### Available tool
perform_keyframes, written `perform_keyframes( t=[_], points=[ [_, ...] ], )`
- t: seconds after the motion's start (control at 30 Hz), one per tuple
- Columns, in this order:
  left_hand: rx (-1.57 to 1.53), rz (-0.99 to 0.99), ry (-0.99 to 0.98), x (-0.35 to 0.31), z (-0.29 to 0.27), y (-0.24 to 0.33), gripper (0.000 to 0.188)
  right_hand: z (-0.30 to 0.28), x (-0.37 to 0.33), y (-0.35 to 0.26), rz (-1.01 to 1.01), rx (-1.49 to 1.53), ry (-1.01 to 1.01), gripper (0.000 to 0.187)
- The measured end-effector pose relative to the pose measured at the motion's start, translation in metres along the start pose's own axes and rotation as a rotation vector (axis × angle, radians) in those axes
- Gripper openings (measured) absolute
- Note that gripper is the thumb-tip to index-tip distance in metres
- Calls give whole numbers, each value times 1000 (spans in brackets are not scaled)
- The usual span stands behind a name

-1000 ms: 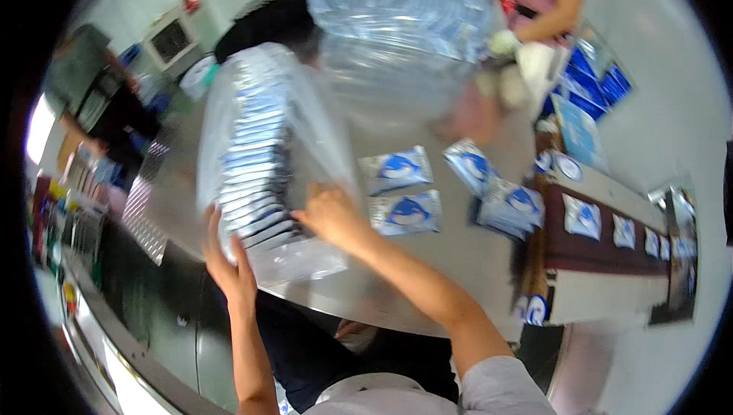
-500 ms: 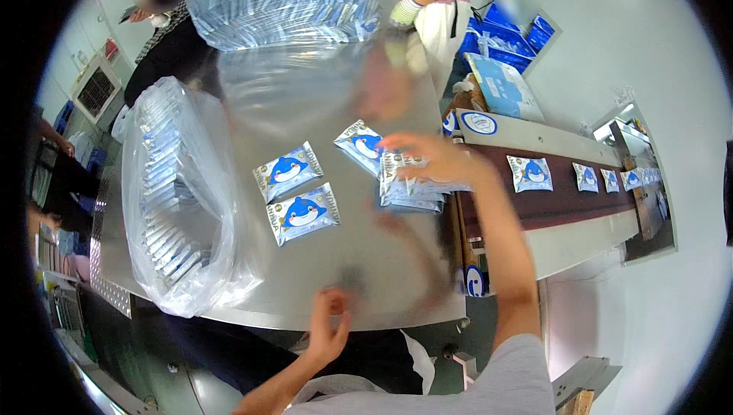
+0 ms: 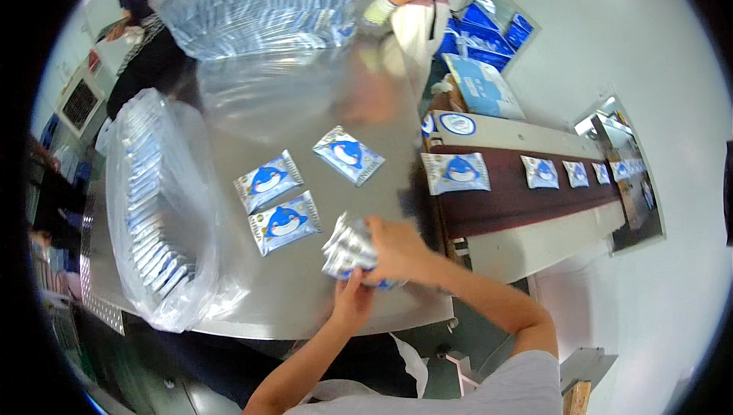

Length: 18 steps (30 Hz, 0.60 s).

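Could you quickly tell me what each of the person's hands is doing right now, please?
Left hand: closed on the lower edge of the stack of packets.
Right hand: closed on the same stack from the right.

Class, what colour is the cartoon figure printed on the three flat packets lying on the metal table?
Blue, on silvery packets, clearest in the head view.

Stack of packets (image 3: 350, 251) sat near table's (image 3: 305, 304) front edge, held btwn left hand (image 3: 353, 300) below and right hand (image 3: 393, 247) on its right side. Three single packets (image 3: 286, 222) lay flat on table just behind and left of stack. Big bag of packets (image 3: 156, 209) lay along table's left side; another bag (image 3: 256, 3) at far end. Conveyor belt (image 3: 527, 193) ran off to right of table w/ packets (image 3: 458, 172) spaced along it.
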<state>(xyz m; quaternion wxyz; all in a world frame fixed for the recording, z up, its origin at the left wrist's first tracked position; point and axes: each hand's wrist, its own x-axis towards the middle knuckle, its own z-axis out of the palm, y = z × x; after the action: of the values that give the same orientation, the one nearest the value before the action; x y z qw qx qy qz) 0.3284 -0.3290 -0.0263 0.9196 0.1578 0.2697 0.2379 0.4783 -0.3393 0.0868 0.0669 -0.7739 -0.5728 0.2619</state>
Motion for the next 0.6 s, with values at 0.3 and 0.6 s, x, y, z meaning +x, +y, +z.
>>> perform_keyframes(
  t=[0.3,0.6],
  points=[
    [1806,837,-27,-119,-6,163,53,33,-15,-40,6,-119,148,90],
    [2178,-132,629,-96,2,260,60,29,91,-88,-339,1453,-164,78]
  ],
)
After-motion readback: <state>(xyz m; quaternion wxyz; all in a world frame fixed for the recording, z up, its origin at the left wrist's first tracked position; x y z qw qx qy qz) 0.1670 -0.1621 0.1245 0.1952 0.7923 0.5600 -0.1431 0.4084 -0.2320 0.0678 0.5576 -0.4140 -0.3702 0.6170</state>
